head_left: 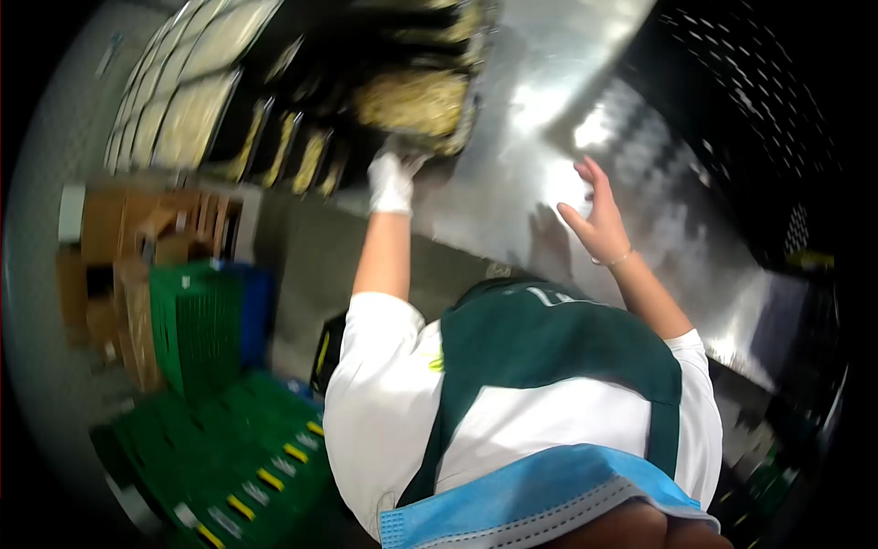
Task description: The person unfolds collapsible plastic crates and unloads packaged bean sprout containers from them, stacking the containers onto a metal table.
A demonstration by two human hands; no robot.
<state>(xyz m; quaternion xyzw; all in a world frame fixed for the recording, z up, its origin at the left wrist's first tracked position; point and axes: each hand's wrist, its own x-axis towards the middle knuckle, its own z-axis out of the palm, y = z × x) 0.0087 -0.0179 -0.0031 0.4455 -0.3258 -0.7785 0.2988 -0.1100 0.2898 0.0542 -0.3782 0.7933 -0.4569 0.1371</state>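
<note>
Gloved left hand (393,180) at eleven o'clock, at the near edge of a tray (471,114) of food (412,102) at twelve; its grip cannot be told. Bare right hand (600,220), at two o'clock, spread over a metal table (526,101).

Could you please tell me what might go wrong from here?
The gloved left hand is at the near edge of a tray of yellowish food; a poor grip might tip it. The right hand looks ungloved, so touching the food could contaminate it.
</note>
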